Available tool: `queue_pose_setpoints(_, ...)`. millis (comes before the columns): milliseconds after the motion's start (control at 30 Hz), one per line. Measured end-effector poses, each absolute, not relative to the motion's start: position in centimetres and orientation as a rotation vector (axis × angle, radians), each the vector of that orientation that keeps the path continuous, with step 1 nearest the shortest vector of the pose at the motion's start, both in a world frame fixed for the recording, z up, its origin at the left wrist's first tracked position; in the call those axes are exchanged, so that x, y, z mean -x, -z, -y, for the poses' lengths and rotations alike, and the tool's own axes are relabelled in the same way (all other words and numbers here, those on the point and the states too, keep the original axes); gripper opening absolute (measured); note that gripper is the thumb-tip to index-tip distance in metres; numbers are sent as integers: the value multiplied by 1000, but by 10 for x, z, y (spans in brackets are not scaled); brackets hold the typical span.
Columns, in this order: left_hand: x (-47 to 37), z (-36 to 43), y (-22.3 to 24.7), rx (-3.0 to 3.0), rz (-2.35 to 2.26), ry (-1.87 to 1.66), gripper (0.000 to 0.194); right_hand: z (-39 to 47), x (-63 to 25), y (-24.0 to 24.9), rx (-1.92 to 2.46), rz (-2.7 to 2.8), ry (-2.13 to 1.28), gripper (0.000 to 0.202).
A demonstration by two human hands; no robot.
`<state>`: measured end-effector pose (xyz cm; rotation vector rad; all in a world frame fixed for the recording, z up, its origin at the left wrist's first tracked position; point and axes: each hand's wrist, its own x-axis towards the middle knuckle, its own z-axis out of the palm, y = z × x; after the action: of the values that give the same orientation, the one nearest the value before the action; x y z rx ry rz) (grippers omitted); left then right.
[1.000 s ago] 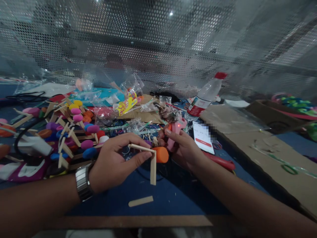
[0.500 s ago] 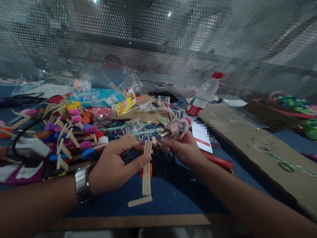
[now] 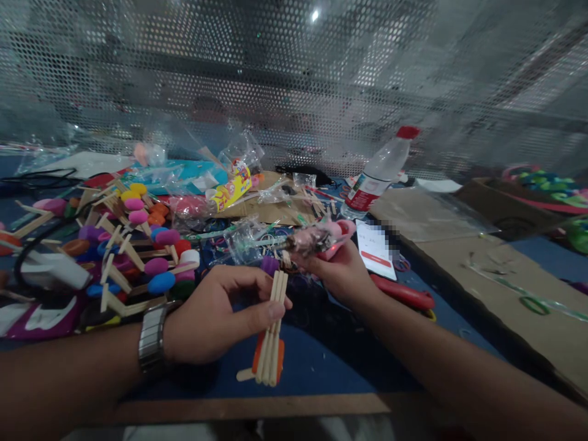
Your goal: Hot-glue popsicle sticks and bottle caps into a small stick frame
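My left hand (image 3: 225, 315), with a metal watch on its wrist, pinches a small bundle of wooden craft sticks (image 3: 271, 343) between thumb and fingers. The sticks lie side by side and tilt toward me. An orange round piece (image 3: 281, 360) shows behind their lower end, and a purple piece (image 3: 269, 264) is near their top. My right hand (image 3: 342, 272) is closed around a pink glue gun (image 3: 316, 239) with a stained front. Its nozzle points left, above and just right of the sticks' upper ends. One loose craft stick (image 3: 245, 374) lies on the blue table, partly covered by the bundle.
Left of my hands is a pile of stick pieces with coloured discs (image 3: 160, 283). Behind stand a water bottle (image 3: 379, 174) and a yellow wrapper (image 3: 232, 188). A phone (image 3: 374, 248) and red-handled tool (image 3: 404, 293) lie at right, beside cardboard (image 3: 505, 288).
My left hand has tipped the stick bundle, its lower end now nearer me and showing more orange behind. The glue gun has shifted slightly left, and a red light shows on it.
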<state>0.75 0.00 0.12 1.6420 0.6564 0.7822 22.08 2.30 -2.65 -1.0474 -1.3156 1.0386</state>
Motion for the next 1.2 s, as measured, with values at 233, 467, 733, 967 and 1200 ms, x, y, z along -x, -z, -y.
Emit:
queue_pose_setpoints(233, -7, 1, 0, -1757, -694, -856, 20, -26, -224, 34, 1123, 1228, -1080, 32)
queue_pose_setpoints(467, -3, 3, -1, -1885, -630, -892, 10, -23, -218, 32, 938, 1099, -1245, 28)
queue_pose_setpoints(733, -5, 2, 1, -1850, -663, -914, 10, -26, -222, 30, 1221, 1277, -907, 40)
queue_pose_setpoints(967, -6, -1, 2, -1843, -715, -907, 12, -26, -220, 33, 1054, 1125, -1053, 43)
queue_pose_setpoints(1200, -6, -1, 3, -1804, -740, -885, 14, -22, -218, 24, 1130, 1156, -1086, 39)
